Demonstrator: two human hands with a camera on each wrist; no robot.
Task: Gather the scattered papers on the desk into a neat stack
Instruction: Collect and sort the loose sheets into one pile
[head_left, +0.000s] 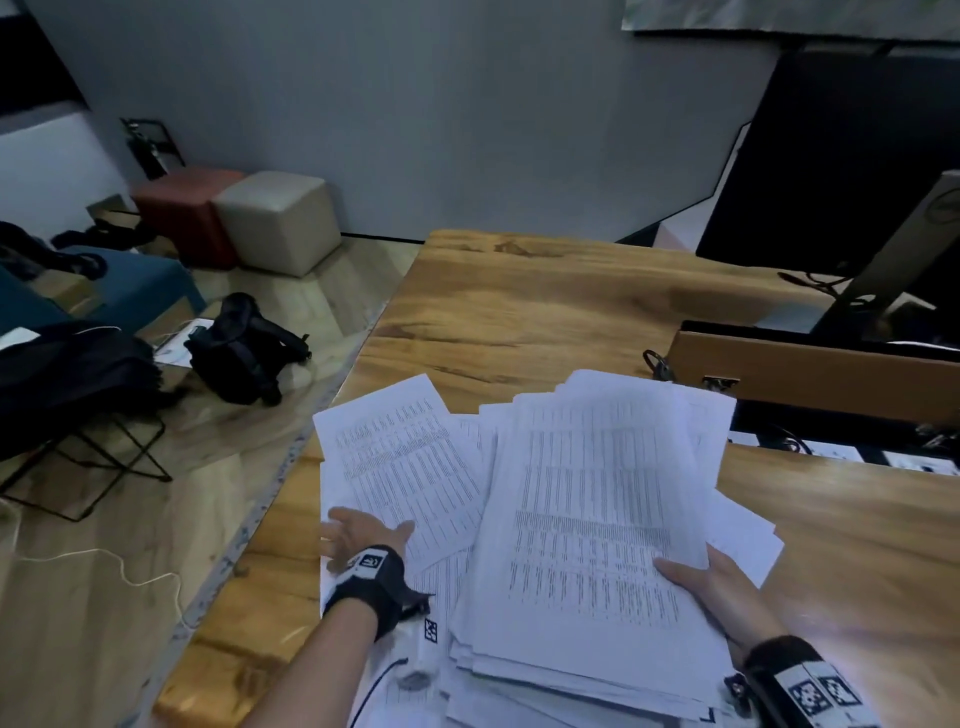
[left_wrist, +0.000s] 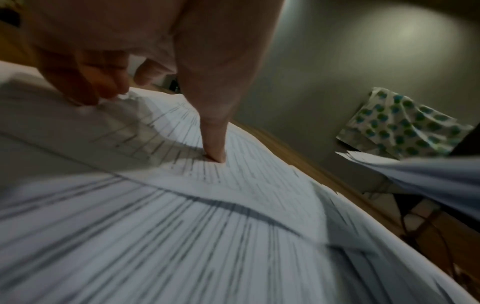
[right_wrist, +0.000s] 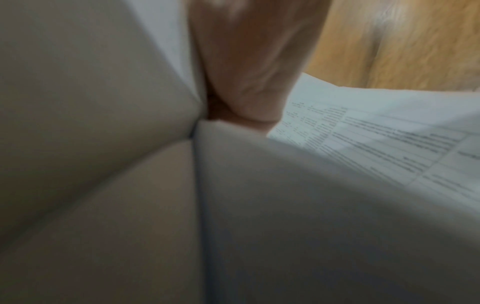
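Lower centre of the head view: a thick sheaf of printed sheets (head_left: 597, 519) raised at a tilt, right hand (head_left: 711, 587) at its lower right edge, thumb across the top page, grip closed on the sheaf. Right wrist view mostly blocked by blurred pale paper, a thumb (right_wrist: 249, 67) pressed against it, printed tables to the right, wooden table (right_wrist: 405, 41) at upper right.

Left of the sheaf, loose printed sheets (head_left: 405, 467) fanned flat on the table (head_left: 519, 312), overlapping one another and running under the sheaf. Left hand (head_left: 363, 535) at lower left of centre, fingers spread and fairly straight, flat on those loose sheets, grip wide open, nothing held. Left wrist view: one straight finger (left_wrist: 213, 115) tip-down on a printed page (left_wrist: 233, 185), other fingers bent against the paper at upper left, heavy blur.

More sheets piled at the bottom edge beneath the sheaf. Right of frame, a brown cardboard box (head_left: 810, 369) on the table just beyond the papers, a monitor stand (head_left: 893, 260) behind it. Upper left, on the floor: a beige cube stool (head_left: 278, 221) beside a red one (head_left: 179, 208), a black bag (head_left: 244, 348) nearer the table.
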